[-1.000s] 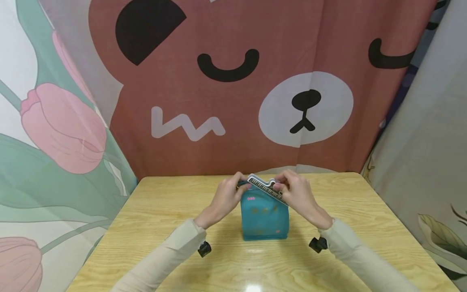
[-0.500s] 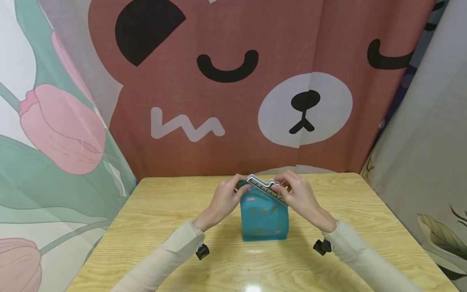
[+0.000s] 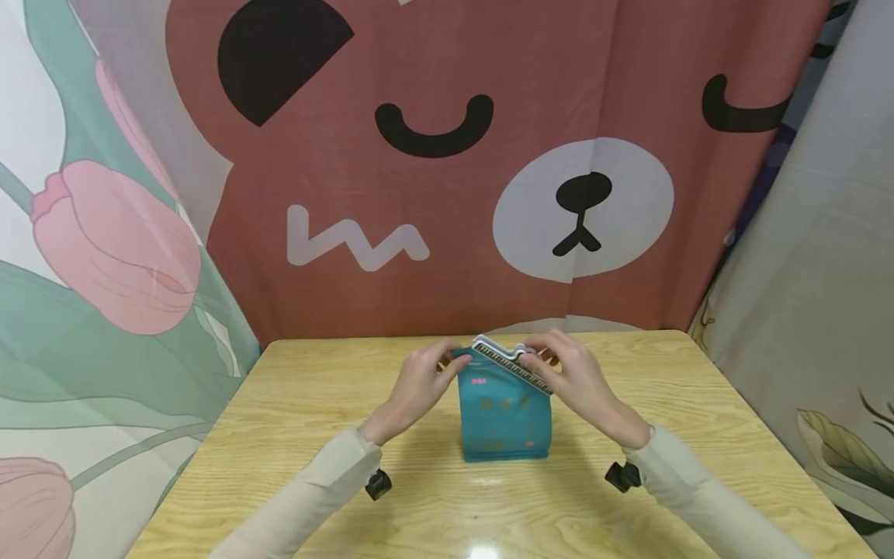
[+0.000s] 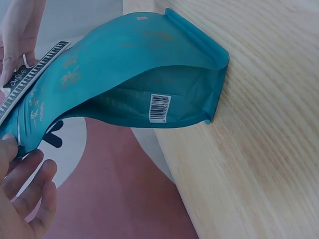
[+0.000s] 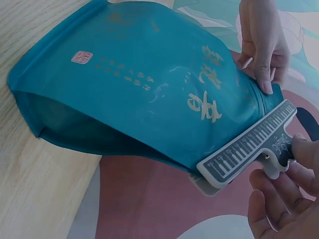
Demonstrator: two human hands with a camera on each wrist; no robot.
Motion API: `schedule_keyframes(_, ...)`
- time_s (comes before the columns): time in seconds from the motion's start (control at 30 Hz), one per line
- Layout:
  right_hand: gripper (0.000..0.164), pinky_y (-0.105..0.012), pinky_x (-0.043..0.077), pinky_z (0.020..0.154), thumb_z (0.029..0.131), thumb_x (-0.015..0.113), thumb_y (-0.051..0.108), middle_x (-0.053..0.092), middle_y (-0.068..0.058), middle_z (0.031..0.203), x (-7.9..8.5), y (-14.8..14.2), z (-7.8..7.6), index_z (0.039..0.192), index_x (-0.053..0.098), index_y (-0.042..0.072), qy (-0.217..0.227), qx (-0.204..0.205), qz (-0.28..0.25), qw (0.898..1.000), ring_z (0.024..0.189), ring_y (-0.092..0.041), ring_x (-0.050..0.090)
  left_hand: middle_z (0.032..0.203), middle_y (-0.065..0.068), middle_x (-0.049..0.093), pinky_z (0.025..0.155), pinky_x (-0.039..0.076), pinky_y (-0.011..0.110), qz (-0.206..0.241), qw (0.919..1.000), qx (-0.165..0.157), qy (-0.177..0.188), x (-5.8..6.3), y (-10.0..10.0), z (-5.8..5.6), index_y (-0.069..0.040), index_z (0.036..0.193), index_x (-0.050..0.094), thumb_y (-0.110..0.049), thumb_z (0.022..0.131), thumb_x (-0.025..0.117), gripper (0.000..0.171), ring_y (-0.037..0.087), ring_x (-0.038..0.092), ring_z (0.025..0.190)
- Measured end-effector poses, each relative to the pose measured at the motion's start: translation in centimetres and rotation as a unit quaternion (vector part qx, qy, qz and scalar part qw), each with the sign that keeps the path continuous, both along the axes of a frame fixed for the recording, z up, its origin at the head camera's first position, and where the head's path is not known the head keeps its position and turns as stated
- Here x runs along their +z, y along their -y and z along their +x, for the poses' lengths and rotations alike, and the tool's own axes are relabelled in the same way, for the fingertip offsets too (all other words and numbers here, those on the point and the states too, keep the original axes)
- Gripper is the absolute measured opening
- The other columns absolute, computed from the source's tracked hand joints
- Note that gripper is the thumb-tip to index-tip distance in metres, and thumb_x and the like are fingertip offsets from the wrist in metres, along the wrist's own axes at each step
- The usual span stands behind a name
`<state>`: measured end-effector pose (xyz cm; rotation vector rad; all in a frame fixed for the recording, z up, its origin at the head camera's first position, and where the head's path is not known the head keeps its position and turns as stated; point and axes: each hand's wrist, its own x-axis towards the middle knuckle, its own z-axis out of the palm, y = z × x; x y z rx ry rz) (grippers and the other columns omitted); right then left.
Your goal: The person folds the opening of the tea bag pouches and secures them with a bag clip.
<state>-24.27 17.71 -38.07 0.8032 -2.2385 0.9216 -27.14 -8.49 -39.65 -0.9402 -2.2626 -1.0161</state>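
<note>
A teal pouch (image 3: 504, 419) with gold lettering stands on the table, its top bent over in the left wrist view. Pinched by the thumb and fingers of my left hand (image 3: 417, 384) is the pouch's top left corner. My right hand (image 3: 581, 380) pinches the handle of a bag clip (image 5: 249, 142) with a piano-key pattern. The clip lies slantwise across the pouch's top right part, its lower end past the pouch's side edge. A barcode (image 4: 159, 108) shows on the pouch's side in the left wrist view. The clip's back plate is mostly hidden.
The wooden table (image 3: 293, 458) extends around the pouch on all sides. Behind its far edge hangs a curtain (image 3: 447, 295) with a bear print. Floral cloth (image 3: 105, 373) borders the left side, and pale cloth (image 3: 824, 256) the right.
My left hand has shifted slightly left and down at the pouch's corner, so more of that corner shows. The clip stays almost in place; my right forearm has moved slightly to the right.
</note>
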Motion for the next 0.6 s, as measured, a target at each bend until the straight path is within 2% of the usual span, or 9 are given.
schedule_keyframes(0.23, 0.017, -0.027, 0.052, 0.063, 0.092, 0.071, 0.008, 0.065, 0.003, 0.093, -0.5, -0.4, -0.2, 0.109, 0.071, 0.009, 0.001, 0.009, -0.012, 1.0, 0.078, -0.01, 0.06, 0.08, -0.006, 0.066, 0.064, 0.053, 0.023, 0.003, 1.0, 0.0, 0.006, -0.3, 0.5, 0.0, -0.01, 0.098, 0.068, -0.018, 0.096, 0.068, 0.008, 0.006, 0.061, 0.069)
schedule_keyframes(0.4, 0.014, -0.026, 0.05, 0.061, 0.096, 0.065, 0.006, 0.066, 0.003, 0.094, -1.1, -0.9, -0.2, 0.108, 0.071, 0.008, -0.001, -0.01, -0.01, 1.0, 0.075, -0.008, 0.057, 0.083, -0.004, 0.067, 0.064, 0.053, 0.023, -0.003, 0.9998, 0.01, 0.014, -0.9, 1.0, 0.2, -0.009, 0.1, 0.069, -0.02, 0.097, 0.066, 0.012, 0.007, 0.061, 0.072)
schedule_keyframes(0.6, 0.011, -0.027, 0.05, 0.061, 0.097, 0.064, 0.006, 0.065, 0.002, 0.093, -1.9, -1.6, -0.2, 0.105, 0.071, 0.006, 0.005, -0.022, -0.004, 1.0, 0.074, -0.008, 0.056, 0.083, -0.003, 0.069, 0.063, 0.053, 0.023, -0.001, 0.9999, 0.007, 0.014, -1.3, 1.2, 0.2, -0.009, 0.1, 0.069, -0.021, 0.1, 0.063, 0.014, 0.006, 0.062, 0.071)
